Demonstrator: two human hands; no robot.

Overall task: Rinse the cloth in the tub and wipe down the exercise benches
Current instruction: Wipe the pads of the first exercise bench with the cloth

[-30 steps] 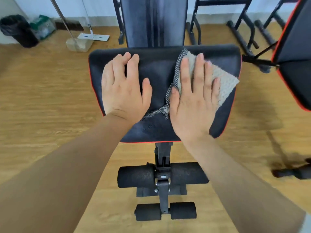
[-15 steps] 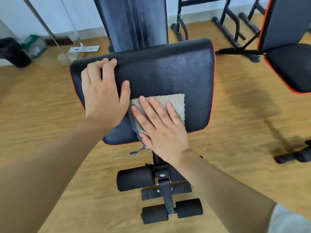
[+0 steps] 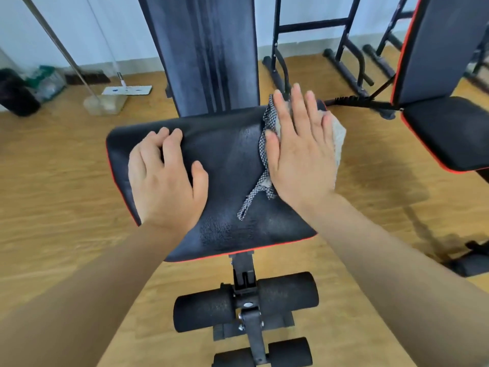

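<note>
A black exercise bench seat (image 3: 227, 160) with red trim fills the middle of the view, its raised backrest (image 3: 206, 49) behind it. My right hand (image 3: 299, 152) lies flat, fingers spread, pressing a grey cloth (image 3: 338, 136) onto the seat's far right corner. The cloth's checkered edge (image 3: 262, 168) trails out to the left of my palm. My left hand (image 3: 164, 178) rests palm-down on the seat's left side, fingers slightly curled. Wet streaks show on the seat's near part.
A second red-trimmed bench (image 3: 444, 128) stands at the right. Black foam leg rollers (image 3: 246, 300) sit below the seat. A clear tub (image 3: 105, 104), a flat mop (image 3: 127, 90) and a black bin (image 3: 16, 94) are at the far left on the wood floor. Metal frames (image 3: 344, 49) stand behind.
My right hand has swept the cloth from the seat's near left-middle to its far right corner. My left hand has stayed on the seat's left side.
</note>
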